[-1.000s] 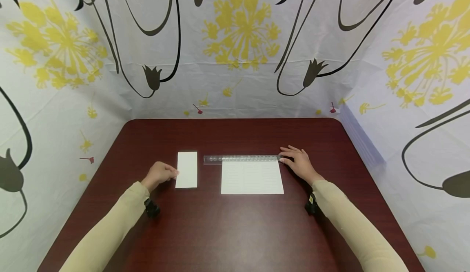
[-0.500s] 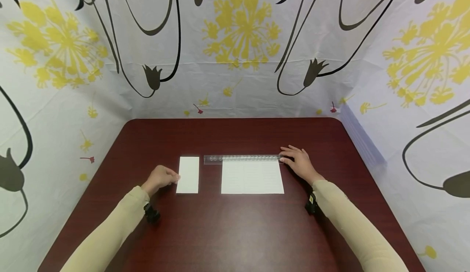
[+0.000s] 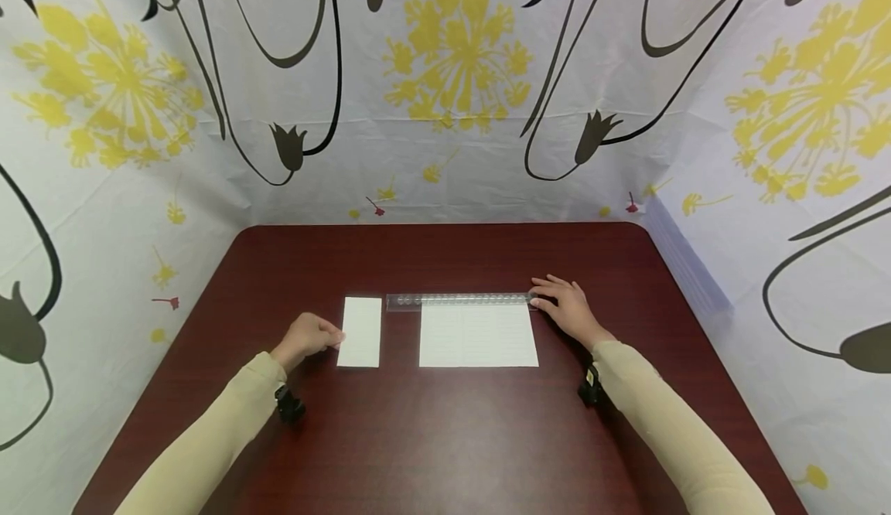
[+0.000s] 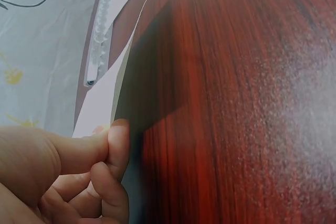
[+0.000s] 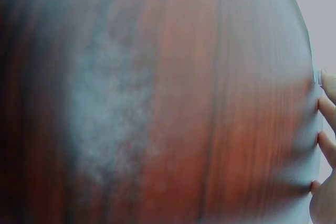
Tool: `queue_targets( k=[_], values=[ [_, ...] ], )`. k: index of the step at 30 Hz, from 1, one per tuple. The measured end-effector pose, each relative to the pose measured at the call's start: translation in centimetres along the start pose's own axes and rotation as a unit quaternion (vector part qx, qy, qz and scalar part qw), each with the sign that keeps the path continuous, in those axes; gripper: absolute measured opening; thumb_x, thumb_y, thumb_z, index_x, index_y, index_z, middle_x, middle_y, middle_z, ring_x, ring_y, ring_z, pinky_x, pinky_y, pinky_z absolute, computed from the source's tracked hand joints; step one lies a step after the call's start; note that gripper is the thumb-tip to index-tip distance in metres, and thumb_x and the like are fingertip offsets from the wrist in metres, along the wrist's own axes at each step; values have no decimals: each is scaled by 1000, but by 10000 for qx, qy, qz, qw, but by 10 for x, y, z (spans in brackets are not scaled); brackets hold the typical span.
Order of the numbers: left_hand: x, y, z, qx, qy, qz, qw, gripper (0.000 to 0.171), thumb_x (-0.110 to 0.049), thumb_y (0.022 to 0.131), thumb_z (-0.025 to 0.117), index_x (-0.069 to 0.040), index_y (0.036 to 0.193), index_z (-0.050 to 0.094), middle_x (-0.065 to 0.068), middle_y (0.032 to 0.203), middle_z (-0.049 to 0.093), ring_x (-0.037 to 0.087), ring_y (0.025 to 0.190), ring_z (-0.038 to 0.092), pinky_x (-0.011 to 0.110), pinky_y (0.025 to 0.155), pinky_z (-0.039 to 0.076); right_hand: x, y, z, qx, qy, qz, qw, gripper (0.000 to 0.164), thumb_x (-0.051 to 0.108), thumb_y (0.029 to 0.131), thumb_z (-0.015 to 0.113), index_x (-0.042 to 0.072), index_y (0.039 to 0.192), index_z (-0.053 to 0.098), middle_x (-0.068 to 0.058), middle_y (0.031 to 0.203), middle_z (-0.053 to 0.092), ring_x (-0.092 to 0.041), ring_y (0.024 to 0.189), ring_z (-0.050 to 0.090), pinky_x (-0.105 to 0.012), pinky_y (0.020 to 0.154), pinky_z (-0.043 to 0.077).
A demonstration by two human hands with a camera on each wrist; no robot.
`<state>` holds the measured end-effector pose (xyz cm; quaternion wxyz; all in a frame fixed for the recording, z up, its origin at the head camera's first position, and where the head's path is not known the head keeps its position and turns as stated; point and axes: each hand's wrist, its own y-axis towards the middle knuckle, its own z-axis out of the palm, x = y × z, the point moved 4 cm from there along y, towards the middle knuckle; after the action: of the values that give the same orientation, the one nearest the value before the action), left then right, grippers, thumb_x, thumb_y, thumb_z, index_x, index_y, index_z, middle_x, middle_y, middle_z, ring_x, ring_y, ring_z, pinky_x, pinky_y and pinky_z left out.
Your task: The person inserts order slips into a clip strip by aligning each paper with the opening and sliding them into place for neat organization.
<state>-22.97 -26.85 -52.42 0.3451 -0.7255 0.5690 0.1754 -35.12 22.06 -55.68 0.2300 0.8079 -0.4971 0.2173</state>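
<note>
In the head view, my left hand (image 3: 305,339) pinches the left edge of a narrow white paper slip (image 3: 361,332) between thumb and fingers. The left wrist view has the slip (image 4: 100,100) raised at an angle, its shadow on the table. To its right, a faintly lined white sheet (image 3: 478,335) lies flat. A clear plastic strip (image 3: 455,299) with a row of small bumps runs along the sheet's top edge and juts out to the left. My right hand (image 3: 567,308) rests at the strip's right end, thumb touching it, fingers spread on the table.
The dark red wooden table (image 3: 452,430) has rounded far corners. Patterned white cloth (image 3: 473,167) surrounds it at the back and sides. Black wrist cameras sit under both cream sleeves (image 3: 654,399).
My left hand has moved the paper slip nearer to me, then slightly right toward the plastic strip. The right hand, strip and lined sheet have stayed in place.
</note>
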Motion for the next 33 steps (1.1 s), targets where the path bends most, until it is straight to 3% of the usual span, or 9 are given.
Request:
queue_targets(
  k=[25, 33],
  values=[
    [-12, 3, 9, -50, 68, 65, 9999, 21, -20, 84, 76, 1, 87, 78, 13, 92, 75, 17, 78, 57, 24, 63, 45, 5, -2, -3, -43, 115, -26, 9999, 33, 26, 97, 63, 11, 126, 68, -13, 149, 53, -38, 147, 34, -72, 117, 7],
    [-15, 3, 12, -76, 87, -60, 9999, 20, -22, 86, 75, -3, 84, 78, 13, 94, 75, 18, 79, 57, 25, 64, 44, 4, -2, -3, -124, 139, -95, 9998, 32, 25, 97, 64, 10, 125, 68, -15, 148, 53, -40, 146, 34, -73, 116, 8]
  ],
)
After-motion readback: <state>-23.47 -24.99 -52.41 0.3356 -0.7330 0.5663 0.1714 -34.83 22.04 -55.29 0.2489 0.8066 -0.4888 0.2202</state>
